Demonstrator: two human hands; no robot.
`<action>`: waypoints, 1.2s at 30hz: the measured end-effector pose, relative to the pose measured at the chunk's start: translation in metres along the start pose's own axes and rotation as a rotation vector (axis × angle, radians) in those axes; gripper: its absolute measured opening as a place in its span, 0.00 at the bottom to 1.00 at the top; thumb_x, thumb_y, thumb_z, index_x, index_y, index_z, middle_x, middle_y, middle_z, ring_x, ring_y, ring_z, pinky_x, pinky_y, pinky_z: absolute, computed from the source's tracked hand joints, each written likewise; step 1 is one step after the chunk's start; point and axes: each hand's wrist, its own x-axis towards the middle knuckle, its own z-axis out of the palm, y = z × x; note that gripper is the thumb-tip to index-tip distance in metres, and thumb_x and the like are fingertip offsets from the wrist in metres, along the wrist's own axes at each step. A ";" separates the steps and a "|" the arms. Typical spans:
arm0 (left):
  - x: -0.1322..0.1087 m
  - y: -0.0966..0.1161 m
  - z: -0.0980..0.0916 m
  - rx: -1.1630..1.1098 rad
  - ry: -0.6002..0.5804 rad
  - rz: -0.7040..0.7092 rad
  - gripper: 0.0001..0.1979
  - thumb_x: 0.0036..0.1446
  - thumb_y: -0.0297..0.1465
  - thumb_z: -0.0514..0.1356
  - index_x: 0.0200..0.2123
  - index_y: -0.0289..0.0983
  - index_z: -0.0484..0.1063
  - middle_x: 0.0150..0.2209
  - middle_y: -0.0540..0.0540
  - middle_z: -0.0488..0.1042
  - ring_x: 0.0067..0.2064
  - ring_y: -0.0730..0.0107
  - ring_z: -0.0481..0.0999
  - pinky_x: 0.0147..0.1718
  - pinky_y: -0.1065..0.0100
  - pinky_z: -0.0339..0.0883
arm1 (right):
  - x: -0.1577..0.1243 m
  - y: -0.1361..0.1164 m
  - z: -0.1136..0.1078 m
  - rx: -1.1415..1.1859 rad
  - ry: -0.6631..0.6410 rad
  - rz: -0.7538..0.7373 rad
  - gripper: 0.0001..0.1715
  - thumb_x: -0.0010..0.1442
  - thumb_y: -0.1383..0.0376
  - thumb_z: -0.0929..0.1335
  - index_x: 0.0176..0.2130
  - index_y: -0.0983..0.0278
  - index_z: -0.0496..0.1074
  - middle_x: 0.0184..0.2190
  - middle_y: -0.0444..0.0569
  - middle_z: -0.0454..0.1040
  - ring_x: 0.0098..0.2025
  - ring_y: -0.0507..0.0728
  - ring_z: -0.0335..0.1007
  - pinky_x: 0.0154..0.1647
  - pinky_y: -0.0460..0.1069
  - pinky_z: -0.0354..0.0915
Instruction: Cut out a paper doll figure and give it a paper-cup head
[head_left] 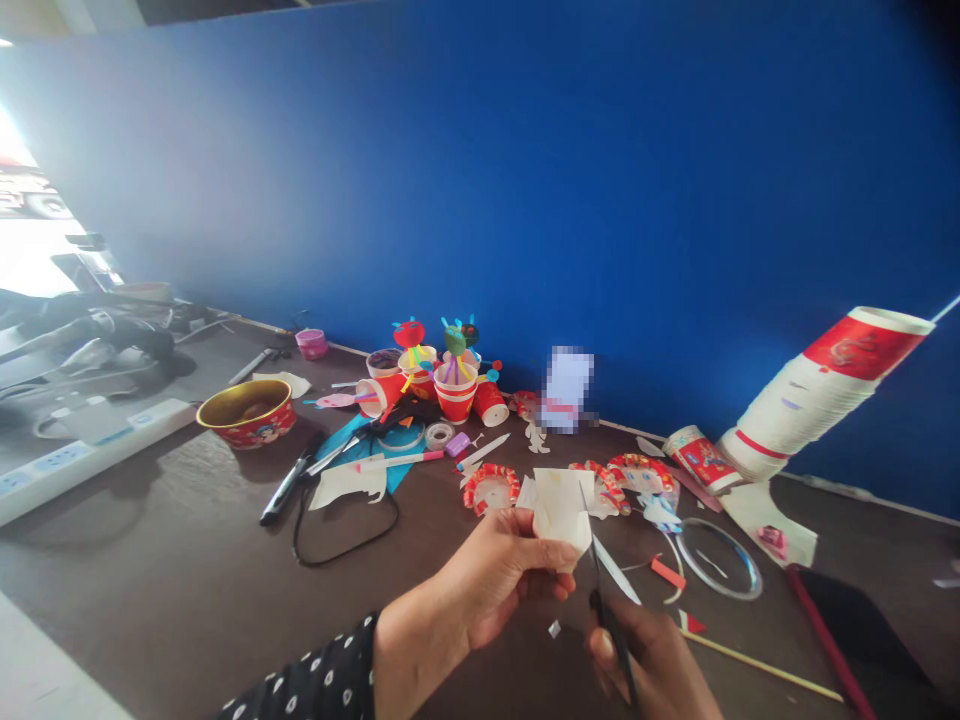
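Head view: your left fingers and thumb pinch white paper (559, 500), apparently steadying its edge beside scissors (598, 600) your right hand (664, 655) grips.

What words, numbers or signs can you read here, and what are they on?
None can be read for certain.
Top cup of the leaning stack: a pale mark on red, too blurred to read.
Red bowl: printed picture; any lettering is too small to read.
Power strip: bluish marks, too blurred.
White patch by the wall: pixelated, unreadable.
Paper in the left hand: no writing I can make out.
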 end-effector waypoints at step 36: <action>0.022 0.007 -0.026 0.325 0.131 0.006 0.10 0.40 0.32 0.62 0.23 0.34 0.65 0.20 0.48 0.70 0.19 0.76 0.66 0.15 0.75 0.56 | 0.008 0.034 -0.001 0.071 -0.140 0.146 0.22 0.47 0.47 0.63 0.20 0.62 0.58 0.12 0.38 0.57 0.16 0.48 0.52 0.18 0.44 0.51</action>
